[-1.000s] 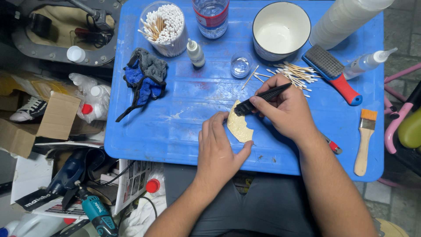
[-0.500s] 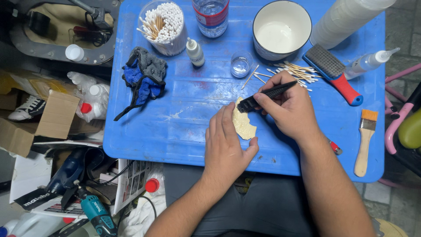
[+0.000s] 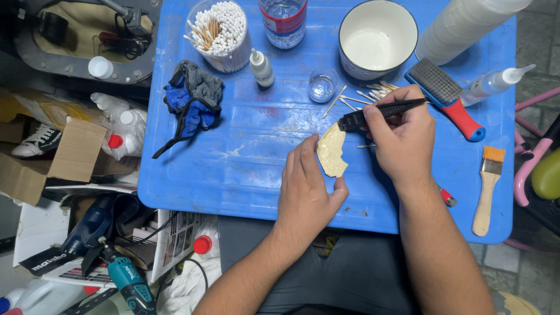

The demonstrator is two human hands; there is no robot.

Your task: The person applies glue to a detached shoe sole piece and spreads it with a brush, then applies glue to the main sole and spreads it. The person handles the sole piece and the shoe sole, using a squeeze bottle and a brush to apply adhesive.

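My left hand (image 3: 307, 189) pins a pale cream, crescent-shaped piece (image 3: 331, 151) flat against the blue plastic table (image 3: 245, 146), fingers along its left edge and thumb at its lower end. My right hand (image 3: 401, 137) grips a small black brush (image 3: 382, 112) like a pen. The brush's dark head rests on the upper tip of the cream piece.
On the table: a cup of cotton swabs (image 3: 220, 34), a small dropper bottle (image 3: 261, 68), a clear bottle (image 3: 284, 20), a small glass dish (image 3: 322, 85), a white bowl (image 3: 376, 38), loose sticks (image 3: 364, 95), a red-handled brush (image 3: 448, 98), a paintbrush (image 3: 487, 189), blue-grey gloves (image 3: 192, 105). A drill (image 3: 125, 279) lies on the floor.
Both hands and the cream piece have shifted slightly up and right on the table. The brush head has moved along the piece toward its upper tip.
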